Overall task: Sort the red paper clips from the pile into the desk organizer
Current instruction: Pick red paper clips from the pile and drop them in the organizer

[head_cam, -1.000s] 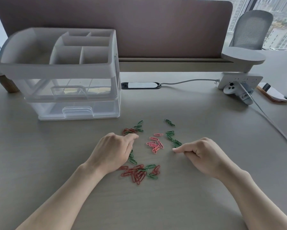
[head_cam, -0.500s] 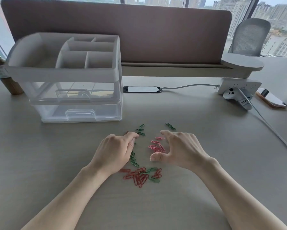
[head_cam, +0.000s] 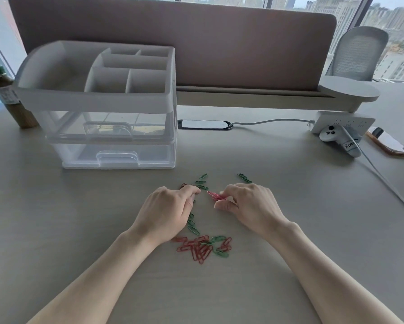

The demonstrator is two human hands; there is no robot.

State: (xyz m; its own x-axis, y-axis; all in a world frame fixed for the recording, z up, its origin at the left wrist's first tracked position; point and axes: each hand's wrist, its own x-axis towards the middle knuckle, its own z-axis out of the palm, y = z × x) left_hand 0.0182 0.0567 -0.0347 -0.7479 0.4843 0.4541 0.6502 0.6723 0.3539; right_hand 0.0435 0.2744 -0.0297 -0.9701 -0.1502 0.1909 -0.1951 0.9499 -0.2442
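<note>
So the right hand (head_cam: 247, 206) has swung in from the right side of the pile over the last second and is now pinching a small bunch of red paper clips (head_cam: 215, 195) between thumb and fingertips, fingers curled around them. A second ago that same hand was sitting further right with just a finger pointing at the clips, and those pinkish-red ones were lying loose on the desk (head_cam: 289, 206). Now they're gathered up, so that's basically the first real grab of this round.

The left hand (head_cam: 167, 211) hasn't really gone anywhere; it sits curled with its fingertips down among some clips at the left edge of the pile. Can't tell if it actually has hold of anything, since the fingers hide whatever's under there.

The rest of the pile is still out: a mixed red cluster (head_cam: 201, 247) with a few greens sits on the near side of the hands, between the forearms, and green paper clips (head_cam: 202, 181) are scattered on the far side of the hands, toward the organizer.

The desk organizer (head_cam: 98, 99) stands beyond the pile and to its left, and I can't see any clips in its top compartments. My guess is that bunch goes there next, with plenty of reds left to collect after.
</note>
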